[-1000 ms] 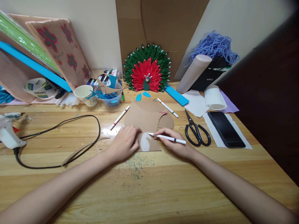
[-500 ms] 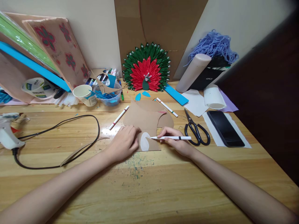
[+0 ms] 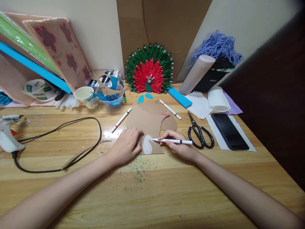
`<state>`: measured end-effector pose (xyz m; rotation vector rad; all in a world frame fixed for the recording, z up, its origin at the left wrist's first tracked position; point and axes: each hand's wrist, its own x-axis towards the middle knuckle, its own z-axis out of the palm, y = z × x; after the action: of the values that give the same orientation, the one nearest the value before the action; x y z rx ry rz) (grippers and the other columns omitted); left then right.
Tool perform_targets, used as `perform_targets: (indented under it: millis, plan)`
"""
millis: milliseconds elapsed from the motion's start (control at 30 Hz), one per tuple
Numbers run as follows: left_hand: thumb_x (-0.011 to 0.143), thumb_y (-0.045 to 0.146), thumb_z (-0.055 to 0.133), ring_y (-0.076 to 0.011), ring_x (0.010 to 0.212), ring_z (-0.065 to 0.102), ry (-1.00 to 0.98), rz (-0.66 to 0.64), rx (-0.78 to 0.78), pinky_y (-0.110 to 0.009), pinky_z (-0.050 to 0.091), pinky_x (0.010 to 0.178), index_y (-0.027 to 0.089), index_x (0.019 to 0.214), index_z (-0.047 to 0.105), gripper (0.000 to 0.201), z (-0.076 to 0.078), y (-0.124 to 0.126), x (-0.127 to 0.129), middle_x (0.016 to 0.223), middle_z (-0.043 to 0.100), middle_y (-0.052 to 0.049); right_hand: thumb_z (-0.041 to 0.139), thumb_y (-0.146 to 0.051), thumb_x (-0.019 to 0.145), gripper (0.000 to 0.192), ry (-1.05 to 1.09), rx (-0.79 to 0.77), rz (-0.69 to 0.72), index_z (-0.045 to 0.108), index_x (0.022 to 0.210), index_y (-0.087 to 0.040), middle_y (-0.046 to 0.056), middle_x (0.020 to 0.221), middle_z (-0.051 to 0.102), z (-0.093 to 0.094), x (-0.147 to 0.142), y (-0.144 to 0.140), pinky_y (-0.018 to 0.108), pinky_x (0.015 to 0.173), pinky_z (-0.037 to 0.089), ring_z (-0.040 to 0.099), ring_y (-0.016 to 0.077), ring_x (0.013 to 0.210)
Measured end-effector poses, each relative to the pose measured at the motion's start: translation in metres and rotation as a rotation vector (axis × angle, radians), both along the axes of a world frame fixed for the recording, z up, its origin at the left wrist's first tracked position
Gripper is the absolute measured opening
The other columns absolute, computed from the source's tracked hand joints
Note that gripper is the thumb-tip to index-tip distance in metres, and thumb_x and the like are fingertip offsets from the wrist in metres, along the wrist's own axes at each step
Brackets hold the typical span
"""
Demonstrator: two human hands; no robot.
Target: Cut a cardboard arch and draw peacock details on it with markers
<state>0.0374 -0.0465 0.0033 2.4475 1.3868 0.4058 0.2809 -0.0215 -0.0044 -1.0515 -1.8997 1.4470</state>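
Note:
A white marker pen (image 3: 175,141) with a black band lies pinched in the fingers of my right hand (image 3: 175,144). Its tip points left and meets the beak side of a white bird-shaped paper cutout (image 3: 147,145). That cutout lies flat on brown cardboard (image 3: 150,119). With fingers curled and thumb bent, my left hand (image 3: 126,143) presses down on the cardboard's left edge, just beside the cutout. What is under its fingertips is hidden.
Black-handled scissors (image 3: 199,133) and a phone (image 3: 230,132) lie to the right. Two capped markers flank the cardboard. A glue gun (image 3: 10,135) with a looping cord is at left. Behind stand a red-green peacock craft (image 3: 149,71), a paper cup (image 3: 86,97) and a tub of blue scraps (image 3: 111,100).
The marker in my right hand has shifted slightly left and up along the white cutout's edge. My left hand stays in place on the cardboard.

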Motion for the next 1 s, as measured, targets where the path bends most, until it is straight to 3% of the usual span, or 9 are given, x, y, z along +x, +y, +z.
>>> perform_targets:
  millis: [267, 433, 600, 1000]
  plan:
    - [0.085, 0.019, 0.037, -0.0212, 0.082, 0.051, -0.006, -0.001, 0.005, -0.037, 0.039, 0.073, 0.016, 0.103, 0.048, 0.021, -0.0007, 0.0002, 0.0001, 0.091, 0.057, -0.007, 0.048, -0.024, 0.087, 0.015, -0.011, 0.012, 0.002, 0.059, 0.094, -0.017, 0.006, 0.088, 0.065, 0.0019, -0.0015, -0.0004, 0.028, 0.072, 0.045, 0.061, 0.0170, 0.082]
    - [0.085, 0.018, 0.037, -0.0213, 0.083, 0.051, -0.025, 0.005, 0.000, -0.037, 0.039, 0.074, 0.018, 0.103, 0.049, 0.022, 0.0001, -0.0003, 0.0001, 0.092, 0.057, -0.007, 0.050, -0.023, 0.085, 0.011, 0.031, -0.006, 0.000, 0.058, 0.085, -0.017, 0.004, 0.079, 0.063, 0.0000, 0.0003, 0.0005, 0.027, 0.066, 0.045, 0.059, 0.0161, 0.073]
    - [0.085, 0.019, 0.037, -0.0214, 0.084, 0.051, -0.025, 0.005, -0.011, -0.037, 0.039, 0.073, 0.017, 0.104, 0.048, 0.022, 0.0008, -0.0003, 0.0004, 0.093, 0.057, -0.008, 0.049, -0.022, 0.087, 0.017, -0.038, 0.039, 0.054, 0.062, 0.096, -0.018, 0.007, 0.090, 0.066, 0.0066, -0.0030, -0.0008, 0.029, 0.071, 0.045, 0.061, 0.0175, 0.082]
    - [0.085, 0.018, 0.037, -0.0219, 0.083, 0.050, -0.025, 0.013, -0.006, -0.037, 0.039, 0.073, 0.017, 0.101, 0.048, 0.020, -0.0003, -0.0012, -0.0007, 0.090, 0.056, -0.007, 0.048, -0.026, 0.088, 0.015, 0.037, 0.003, 0.032, 0.059, 0.093, -0.018, 0.006, 0.087, 0.065, 0.0020, -0.0043, -0.0014, 0.029, 0.071, 0.045, 0.061, 0.0173, 0.081]
